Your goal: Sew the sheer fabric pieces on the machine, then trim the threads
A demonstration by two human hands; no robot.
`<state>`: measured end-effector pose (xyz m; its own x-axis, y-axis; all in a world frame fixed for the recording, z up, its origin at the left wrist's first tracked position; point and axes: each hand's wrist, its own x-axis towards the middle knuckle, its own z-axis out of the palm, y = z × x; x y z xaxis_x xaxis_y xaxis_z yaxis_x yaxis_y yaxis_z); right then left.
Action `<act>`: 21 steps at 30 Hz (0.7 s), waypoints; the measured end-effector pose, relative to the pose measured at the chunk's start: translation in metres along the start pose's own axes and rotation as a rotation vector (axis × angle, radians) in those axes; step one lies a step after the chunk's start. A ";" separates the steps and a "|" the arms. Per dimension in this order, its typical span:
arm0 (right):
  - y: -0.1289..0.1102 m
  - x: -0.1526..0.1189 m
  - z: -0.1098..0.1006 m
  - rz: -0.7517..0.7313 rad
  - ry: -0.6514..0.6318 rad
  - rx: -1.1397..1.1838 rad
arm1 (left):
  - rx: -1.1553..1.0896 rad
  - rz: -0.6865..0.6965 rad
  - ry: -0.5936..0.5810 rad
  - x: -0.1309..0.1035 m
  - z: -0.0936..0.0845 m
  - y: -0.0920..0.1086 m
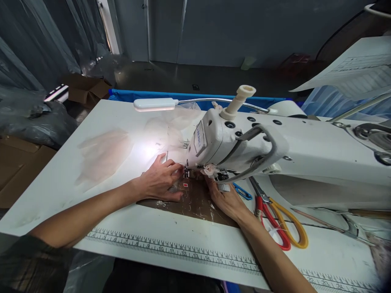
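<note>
I count two bare hands at work around one white sewing machine [317, 142]. The left hand [163, 179] lies with fingers spread apart, fingertips just left of the needle area, thumb over the one shiny brown sheet [195, 203]. That sheet sits on the table [61, 179], on the near side of the machine's head, bearing one small red marker [185, 185]. The right hand [224, 199] reaches to the sheet's right side; the head hides its fingertips, so I cannot tell whether it grips anything. I make out two pale sheer fabric areas: one piece [105, 156] to the left, another bunch [168, 126] on the far side, near one lamp [154, 104]. To the right I see one blue cutter [242, 191] and one pair of scissors [265, 198] with two loops, one red, one yellow. One ruler strip [171, 249] runs along the near edge.
</note>
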<state>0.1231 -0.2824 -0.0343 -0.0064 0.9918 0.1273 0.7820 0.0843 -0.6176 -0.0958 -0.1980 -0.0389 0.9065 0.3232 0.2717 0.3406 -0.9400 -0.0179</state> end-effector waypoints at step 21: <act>0.017 -0.002 0.007 0.121 0.189 0.053 | -0.077 -0.067 -0.011 -0.002 -0.002 -0.005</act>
<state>0.1322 -0.2826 -0.0504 0.2059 0.9600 0.1898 0.7359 -0.0241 -0.6766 -0.0996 -0.1939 -0.0369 0.8853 0.3863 0.2589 0.3805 -0.9218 0.0744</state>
